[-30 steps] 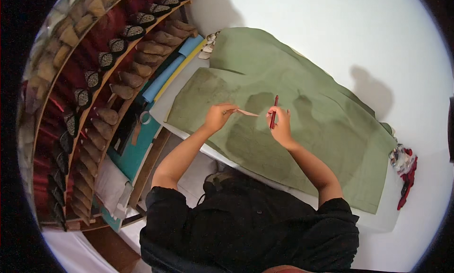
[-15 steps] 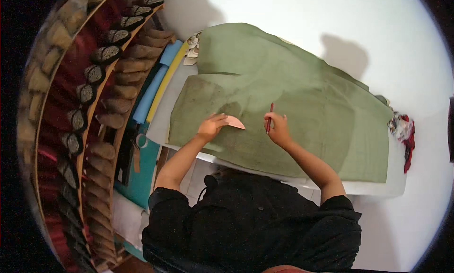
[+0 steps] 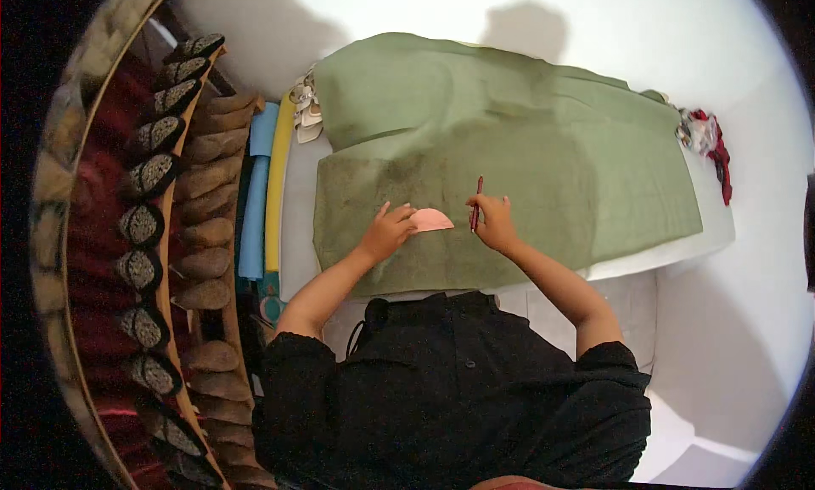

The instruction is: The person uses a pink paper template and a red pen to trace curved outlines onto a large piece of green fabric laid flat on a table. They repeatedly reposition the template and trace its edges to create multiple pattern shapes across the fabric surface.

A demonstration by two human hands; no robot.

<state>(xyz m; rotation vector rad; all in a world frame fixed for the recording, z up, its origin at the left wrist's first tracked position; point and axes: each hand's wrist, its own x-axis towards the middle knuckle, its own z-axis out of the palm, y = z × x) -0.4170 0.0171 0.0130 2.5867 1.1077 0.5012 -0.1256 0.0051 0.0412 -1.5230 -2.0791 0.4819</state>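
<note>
A large green sheet of material (image 3: 509,159) covers most of the white table, with darker smudges on its left part. My left hand (image 3: 389,234) is over this sheet, fingers closed on the left end of a pink half-moon piece (image 3: 434,221). The piece's curved edge faces away from me and its straight edge faces me. To the right of it, my right hand (image 3: 494,223) grips a dark red pen (image 3: 477,203) held nearly upright. A small gap separates the pen from the pink piece. The pen's lower tip is hard to make out.
At the left stands a rack with black patterned shoes (image 3: 153,175) and brown shoe lasts (image 3: 206,231). Blue (image 3: 257,193) and yellow rolls (image 3: 276,184) lie between rack and table (image 3: 297,227). Pale cut pieces (image 3: 307,117) sit at the far left corner, a plastic-and-red bundle (image 3: 705,138) at the right.
My view has turned, so the table, rack and pink piece appear rotated counterclockwise. Both hands keep nearly the same places and grips, the left on the pink piece and the right on the pen.
</note>
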